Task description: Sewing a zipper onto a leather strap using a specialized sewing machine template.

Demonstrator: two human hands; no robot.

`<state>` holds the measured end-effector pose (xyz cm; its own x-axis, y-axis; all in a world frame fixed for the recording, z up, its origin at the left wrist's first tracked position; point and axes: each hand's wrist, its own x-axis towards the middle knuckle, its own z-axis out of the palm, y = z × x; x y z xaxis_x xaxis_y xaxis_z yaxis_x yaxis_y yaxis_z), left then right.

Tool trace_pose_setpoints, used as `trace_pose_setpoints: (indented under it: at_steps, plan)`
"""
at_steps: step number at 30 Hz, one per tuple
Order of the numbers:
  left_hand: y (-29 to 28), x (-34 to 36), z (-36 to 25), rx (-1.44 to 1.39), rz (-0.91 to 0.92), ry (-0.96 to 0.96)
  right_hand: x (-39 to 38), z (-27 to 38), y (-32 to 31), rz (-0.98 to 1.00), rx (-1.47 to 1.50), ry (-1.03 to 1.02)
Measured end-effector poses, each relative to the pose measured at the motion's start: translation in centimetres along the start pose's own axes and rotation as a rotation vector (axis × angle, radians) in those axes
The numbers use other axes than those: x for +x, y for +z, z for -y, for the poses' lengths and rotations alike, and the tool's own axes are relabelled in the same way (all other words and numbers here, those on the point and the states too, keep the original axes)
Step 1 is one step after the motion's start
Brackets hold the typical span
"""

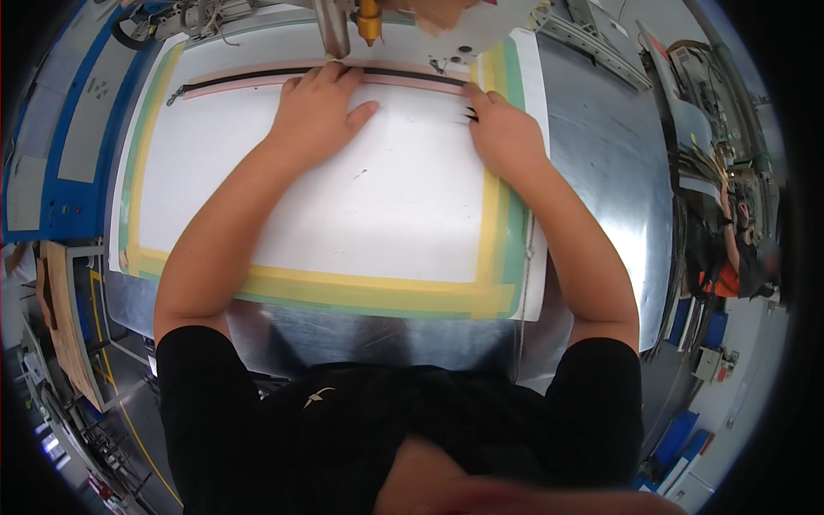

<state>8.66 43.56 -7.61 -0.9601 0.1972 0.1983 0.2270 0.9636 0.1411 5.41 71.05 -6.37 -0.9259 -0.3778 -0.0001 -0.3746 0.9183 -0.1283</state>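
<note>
A long pink strip [403, 80] with a black band along its middle lies across the far part of a white sheet [386, 197]. Small metal pieces [176, 95] show at its left end. My left hand [318, 107] rests on the strip near its middle, fingers stretched out and thumb apart. At the strip's right end is my right hand [506, 129], its index finger touching the strip. Curled under that hand's fingers is a small dark tool with two pointed tips [471, 114]; its kind is hard to make out.
Yellow and green tape [369, 292] borders the sheet on a shiny metal table [601, 172]. Just beyond my left hand hangs a machine head with a metal cylinder [332, 30] and a brass-coloured nozzle [369, 24]. A blue cabinet [81, 129] stands at left. Another person [730, 275] is at far right.
</note>
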Motion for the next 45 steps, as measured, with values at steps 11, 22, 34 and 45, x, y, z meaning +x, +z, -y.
trace_pose_setpoints:
  at_steps: [11,22,34,45]
  plan:
    - [1.9,-0.1,-0.6,0.004,-0.125,0.115,-0.2,-2.3,-3.1,0.099,0.207,0.195]
    - [1.4,0.3,-0.2,-0.026,-0.114,0.157,0.8,-0.6,-0.7,-0.153,0.219,0.122]
    - [2.0,0.3,-0.4,-0.009,-0.104,0.149,2.2,-0.7,0.5,-0.226,0.148,0.164]
    - [0.8,0.4,-0.2,0.060,-0.068,0.131,0.4,-2.1,1.2,-0.395,0.201,0.213]
